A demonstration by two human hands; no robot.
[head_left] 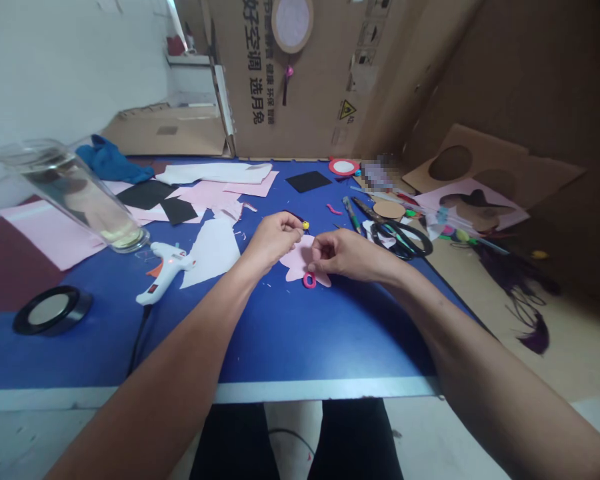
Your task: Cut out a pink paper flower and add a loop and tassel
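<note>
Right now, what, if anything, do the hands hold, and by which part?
Cannot be told: the left hand is beside a yellow bead, and the right hand is curled above a pink cutout, but no hold shows clearly in either.

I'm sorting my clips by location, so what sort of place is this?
Likely a small craft workspace: the blue table bears a white glue gun and a pink cut-out, and cardboard with a round hole is off to the right.

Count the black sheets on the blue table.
3. A larger sheet and a smaller sheet lie close together behind the glue gun; the third sheet lies toward the back, beyond the left hand. Others may be hidden.
</note>
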